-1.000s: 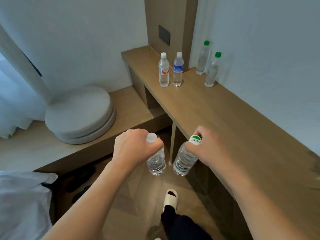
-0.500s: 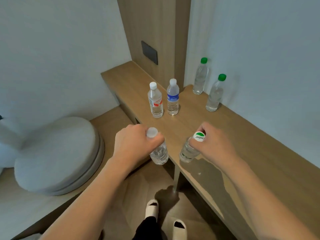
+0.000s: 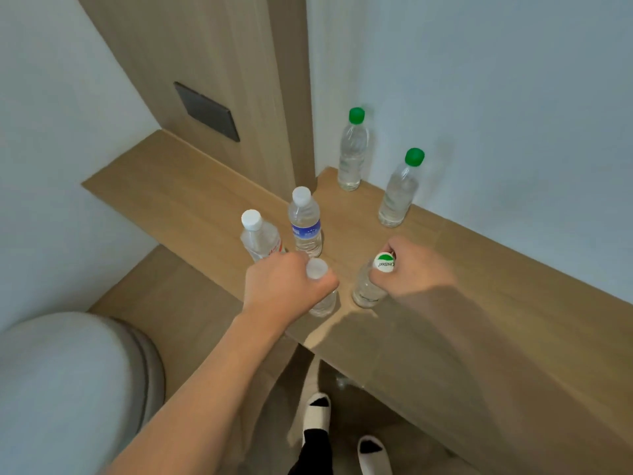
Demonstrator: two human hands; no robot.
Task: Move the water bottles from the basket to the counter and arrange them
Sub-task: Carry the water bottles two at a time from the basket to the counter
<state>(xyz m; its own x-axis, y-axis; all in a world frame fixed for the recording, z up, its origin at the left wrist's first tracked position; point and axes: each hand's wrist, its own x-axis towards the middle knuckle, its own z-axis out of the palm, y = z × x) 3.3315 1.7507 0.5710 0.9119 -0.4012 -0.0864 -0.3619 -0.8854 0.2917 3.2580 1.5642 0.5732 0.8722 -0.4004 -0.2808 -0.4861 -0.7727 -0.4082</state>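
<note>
Left hand (image 3: 286, 287) wrapped round a bottle (image 3: 322, 301) neck, right hand (image 3: 416, 272) pinching another bottle (image 3: 368, 289) by its cap. Likely full, heavyish, slick; shoulder grip safest.

Two bare forearms with no sleeves, left hand (image 3: 287, 286) and right hand (image 3: 416, 270) without rings or watch, below the hands a dark trouser leg (image 3: 313, 452), white open-toed slippers (image 3: 318, 414) with dark socks showing at the toes

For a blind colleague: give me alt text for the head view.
Two hands each hold a water bottle by its neck at a wooden counter: left hand, right hand. Four more bottles stand upright behind them near the wall.
</note>
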